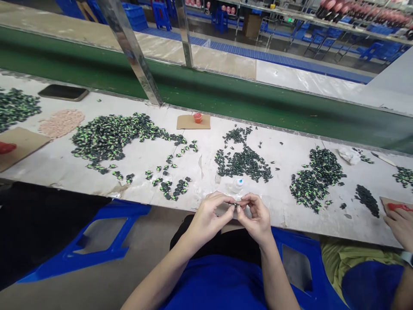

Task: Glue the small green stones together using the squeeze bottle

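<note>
Both hands meet over the front edge of the white worktable (206,189). A small dark part (236,205) is pinched between the fingertips of my left hand (215,212) and my right hand (255,216); its exact kind is too small to make out. Just beyond the fingers stands a little white bottle with a blue tip (238,183). Behind it lies a pile of small dark green pieces (247,163). To the left, loose black-and-green parts (174,188) lie scattered, leading to a big heap of the same (111,140).
A red cup (197,117) stands on cardboard (183,122) at the back. More black-and-green parts (318,176) and a black pile (367,200) lie rightward, near a co-worker's hand (402,226). Pink pieces (63,122) and a dark tray-like slab (63,92) lie left. A metal post (134,56) rises behind.
</note>
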Motion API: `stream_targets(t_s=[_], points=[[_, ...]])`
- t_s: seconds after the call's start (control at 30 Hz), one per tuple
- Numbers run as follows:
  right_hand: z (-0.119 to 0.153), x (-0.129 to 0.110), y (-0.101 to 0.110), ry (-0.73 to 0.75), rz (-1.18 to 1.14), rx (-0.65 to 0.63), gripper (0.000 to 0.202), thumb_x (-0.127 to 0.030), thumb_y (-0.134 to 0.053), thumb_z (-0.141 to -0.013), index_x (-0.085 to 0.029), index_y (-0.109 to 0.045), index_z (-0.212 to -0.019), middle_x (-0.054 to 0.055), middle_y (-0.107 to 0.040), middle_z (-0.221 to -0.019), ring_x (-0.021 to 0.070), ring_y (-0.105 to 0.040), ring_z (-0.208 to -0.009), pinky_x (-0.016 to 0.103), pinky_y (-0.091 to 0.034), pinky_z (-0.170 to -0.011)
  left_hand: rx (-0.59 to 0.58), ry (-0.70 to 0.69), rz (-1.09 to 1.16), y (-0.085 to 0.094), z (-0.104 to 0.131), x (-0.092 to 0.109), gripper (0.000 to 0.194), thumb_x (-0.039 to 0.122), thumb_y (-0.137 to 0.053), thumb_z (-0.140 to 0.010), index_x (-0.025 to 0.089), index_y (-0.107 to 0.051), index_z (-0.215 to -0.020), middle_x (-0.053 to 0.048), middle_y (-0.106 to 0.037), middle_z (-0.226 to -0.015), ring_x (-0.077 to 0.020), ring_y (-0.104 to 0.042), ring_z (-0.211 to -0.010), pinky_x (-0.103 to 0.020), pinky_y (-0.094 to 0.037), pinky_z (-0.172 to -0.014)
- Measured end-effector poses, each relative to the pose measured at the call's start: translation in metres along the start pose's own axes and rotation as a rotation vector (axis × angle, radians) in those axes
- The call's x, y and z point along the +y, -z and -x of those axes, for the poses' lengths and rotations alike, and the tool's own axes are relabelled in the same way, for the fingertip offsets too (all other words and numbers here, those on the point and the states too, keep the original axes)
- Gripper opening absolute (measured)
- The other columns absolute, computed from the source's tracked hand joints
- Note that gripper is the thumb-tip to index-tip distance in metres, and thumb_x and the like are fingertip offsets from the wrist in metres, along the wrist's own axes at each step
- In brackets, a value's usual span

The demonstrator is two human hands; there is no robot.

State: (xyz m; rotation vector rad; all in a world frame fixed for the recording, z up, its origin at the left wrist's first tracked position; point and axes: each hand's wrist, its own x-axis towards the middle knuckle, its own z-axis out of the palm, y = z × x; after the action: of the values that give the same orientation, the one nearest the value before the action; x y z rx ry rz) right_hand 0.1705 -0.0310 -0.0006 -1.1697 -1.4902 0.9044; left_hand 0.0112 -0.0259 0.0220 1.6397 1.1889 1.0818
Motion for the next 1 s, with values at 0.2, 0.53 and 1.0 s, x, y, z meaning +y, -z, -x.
stream_targets(t_s=[0.2,0.53,1.0], points=[[0.0,-0.006,0.005,0.123,0.13,-0.011,0.028,-0.013,-0.059,-0.076,-0.023,-0.058,-0.102,-0.001,-0.064,-0.074,0.013,-0.062,-0.064,0.026,-0.053,-0.063,0.004,0.022,-0.013,-0.009,0.004,0.001,0.008,0.018,-0.061,-0.082,0.02,-0.068,-0.086,-0.005,-0.072,-0.086,-0.0191,-0.067,-0.085,-0.031,-0.051,-0.081],[-0.008,-0.004,0.065,0.128,0.434,0.187,0.009,-0.019,-0.057,-0.084,-0.022,-0.065,-0.085,0.004,-0.066,-0.079,0.0192,-0.062,-0.073,0.034,-0.051,-0.064,-0.121,-0.13,-0.404,0.037,-0.003,-0.011,0.01,0.026,-0.057,-0.088,0.022,-0.062,-0.096,-0.006,-0.071,-0.097,-0.0243,-0.062,-0.097,-0.044,-0.041,-0.096],[-0.023,0.021,-0.005,0.086,0.504,0.039,0.06,-0.045,-0.074,-0.074,-0.027,-0.053,-0.127,0.011,-0.057,-0.119,0.0333,-0.045,-0.118,0.055,-0.043,-0.099,0.022,-0.048,-0.948,0.078,-0.03,-0.065,0.035,0.014,-0.039,-0.084,0.02,-0.073,-0.087,-0.011,-0.069,-0.084,-0.0267,-0.063,-0.079,-0.036,-0.048,-0.069]])
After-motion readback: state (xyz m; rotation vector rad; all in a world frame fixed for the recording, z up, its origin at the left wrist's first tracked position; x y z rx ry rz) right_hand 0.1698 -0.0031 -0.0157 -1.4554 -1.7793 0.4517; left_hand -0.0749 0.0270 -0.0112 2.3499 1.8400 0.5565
